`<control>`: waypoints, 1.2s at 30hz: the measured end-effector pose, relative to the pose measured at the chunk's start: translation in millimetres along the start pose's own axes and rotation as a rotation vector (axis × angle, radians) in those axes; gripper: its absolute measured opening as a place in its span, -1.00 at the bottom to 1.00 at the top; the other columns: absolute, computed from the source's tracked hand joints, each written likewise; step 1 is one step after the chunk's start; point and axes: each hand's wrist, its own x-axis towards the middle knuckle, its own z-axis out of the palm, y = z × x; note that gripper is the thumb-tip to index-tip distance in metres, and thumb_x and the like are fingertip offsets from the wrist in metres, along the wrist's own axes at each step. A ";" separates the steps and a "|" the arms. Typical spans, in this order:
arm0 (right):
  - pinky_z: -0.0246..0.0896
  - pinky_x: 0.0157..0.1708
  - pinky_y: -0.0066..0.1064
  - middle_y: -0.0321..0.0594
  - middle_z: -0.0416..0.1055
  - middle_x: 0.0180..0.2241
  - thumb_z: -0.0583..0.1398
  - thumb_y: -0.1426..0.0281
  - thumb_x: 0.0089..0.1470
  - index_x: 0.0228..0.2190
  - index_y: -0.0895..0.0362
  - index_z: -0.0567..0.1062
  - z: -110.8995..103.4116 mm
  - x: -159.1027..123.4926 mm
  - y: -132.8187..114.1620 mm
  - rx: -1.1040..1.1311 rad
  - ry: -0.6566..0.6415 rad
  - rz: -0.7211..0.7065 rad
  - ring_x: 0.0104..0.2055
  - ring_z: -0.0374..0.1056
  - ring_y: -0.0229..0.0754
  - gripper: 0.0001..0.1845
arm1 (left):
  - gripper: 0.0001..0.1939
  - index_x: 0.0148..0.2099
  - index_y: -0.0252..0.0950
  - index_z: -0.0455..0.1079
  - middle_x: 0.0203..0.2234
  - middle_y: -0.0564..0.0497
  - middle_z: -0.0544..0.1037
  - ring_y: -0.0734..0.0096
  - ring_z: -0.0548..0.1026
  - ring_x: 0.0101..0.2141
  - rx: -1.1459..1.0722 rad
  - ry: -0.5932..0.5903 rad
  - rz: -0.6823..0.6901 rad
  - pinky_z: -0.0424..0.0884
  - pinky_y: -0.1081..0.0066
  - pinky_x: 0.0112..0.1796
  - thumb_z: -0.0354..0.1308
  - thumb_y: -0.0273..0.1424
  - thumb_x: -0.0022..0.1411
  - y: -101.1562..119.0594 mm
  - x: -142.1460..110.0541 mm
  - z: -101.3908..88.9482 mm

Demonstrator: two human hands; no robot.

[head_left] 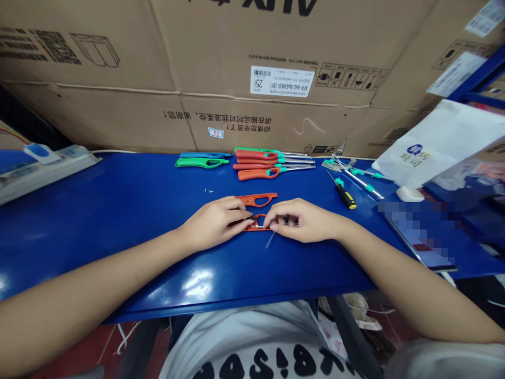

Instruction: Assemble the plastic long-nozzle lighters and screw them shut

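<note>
An open orange lighter shell half [257,227] lies on the blue table between my hands, with small dark and metallic parts inside it. My left hand [221,222] is closed on its handle end, fingertips at the inner parts. Over the front end, my right hand [302,220] curls its fingers, thumb and forefinger pinched at the shell. A thin clear tube [270,240] sticks out below the right fingertips; where it leads is hidden. Just behind lies the other orange shell half [258,199], touched by neither fingertip pinch.
Several red and green long lighters [258,172] lie at the back, beside green and blue handles [201,162]. To the right are a screwdriver [345,196], metal tubes [365,184], a phone [420,237] and a white paper bag [434,142]. Tiny pins [209,190] lie left; a power strip [43,168] farther left.
</note>
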 end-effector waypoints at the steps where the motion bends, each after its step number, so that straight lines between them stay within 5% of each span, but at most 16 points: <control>1: 0.21 -0.44 -0.56 -0.29 0.46 -0.40 0.18 0.47 0.20 -0.16 0.20 0.55 2.3 1.7 1.7 -0.004 0.039 0.017 -0.45 0.29 -0.37 -0.81 | -0.73 -0.08 -0.34 0.60 -0.27 -0.10 0.61 0.30 0.56 -0.24 -0.001 0.002 -0.001 0.48 0.35 -0.20 0.10 -0.32 0.45 0.0 0.0 0.3; 7: 0.16 -0.47 -0.55 -0.35 0.42 -0.39 0.24 0.41 0.19 -0.12 0.16 0.49 14.2 9.6 6.3 -0.125 0.214 0.016 -0.55 0.17 -0.42 -0.80 | -0.74 -0.08 -0.29 0.61 -0.27 -0.08 0.61 0.30 0.57 -0.24 0.019 -0.019 -0.007 0.47 0.36 -0.20 0.10 -0.32 0.46 1.6 0.5 0.6; 13: 0.27 -0.31 -0.46 -0.21 0.53 -0.26 0.23 0.43 0.23 -0.18 0.12 0.50 22.7 10.8 4.2 -0.284 0.275 -0.110 -0.34 0.39 -0.28 -0.89 | -0.73 -0.10 -0.27 0.61 -0.27 -0.07 0.61 0.33 0.56 -0.24 -0.017 -0.019 -0.024 0.47 0.37 -0.18 0.09 -0.30 0.46 1.7 0.5 1.7; 19: 0.37 -0.08 -0.33 -0.13 0.56 -0.08 0.14 0.46 0.31 -0.06 0.11 0.52 27.1 10.8 8.8 -0.368 0.245 -0.165 -0.04 0.48 -0.13 -0.78 | -0.79 -0.09 -0.29 0.60 -0.26 -0.07 0.61 0.31 0.57 -0.23 -0.056 -0.022 -0.030 0.47 0.33 -0.14 0.15 -0.33 0.42 2.3 0.8 3.0; 36: 0.36 -0.16 -0.38 -0.12 0.56 -0.12 0.13 0.48 0.30 -0.06 0.11 0.62 19.0 6.7 14.2 -0.400 0.192 -0.208 -0.15 0.48 -0.18 -0.71 | -0.72 0.00 -0.31 0.56 -0.19 -0.12 0.67 0.23 0.62 -0.17 -0.110 -0.012 0.043 0.52 0.29 -0.07 0.24 -0.25 0.34 -1.5 0.4 -3.2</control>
